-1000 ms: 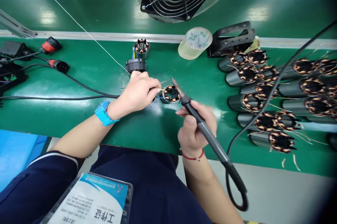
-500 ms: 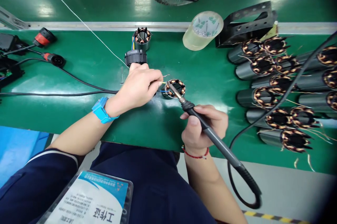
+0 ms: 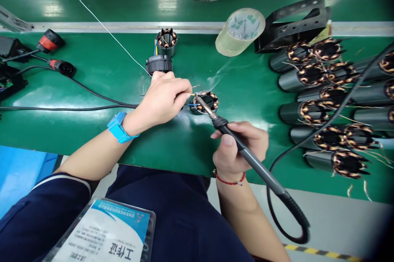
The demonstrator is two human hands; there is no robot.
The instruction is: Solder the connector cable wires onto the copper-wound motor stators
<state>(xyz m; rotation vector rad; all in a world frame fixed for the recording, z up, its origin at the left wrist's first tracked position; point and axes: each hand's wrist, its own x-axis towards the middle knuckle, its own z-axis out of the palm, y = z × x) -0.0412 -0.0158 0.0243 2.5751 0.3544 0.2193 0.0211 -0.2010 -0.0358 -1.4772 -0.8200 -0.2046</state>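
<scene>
Since a second ago, brought the iron (image 3: 258, 165) down to the thin yellow wire (image 3: 193, 94) at the round, copper-wound stator (image 3: 211, 100), frame centre. Clasping iron's smooth grey handle in right hand (image 3: 229, 155); pinching wire with left hand (image 3: 166, 96). With glossy green bench (image 3: 252, 89) open rightward, front edge below.

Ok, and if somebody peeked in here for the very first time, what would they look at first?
Probably the long soldering iron in the right hand, slanting across the middle, its tip close to the yellow wire that the left hand pinches beside a copper-wound ring. The bright blue watch on the left wrist might catch the eye too. Then perhaps the crowd of dark cylinders on the green bench, over at the right.
</scene>
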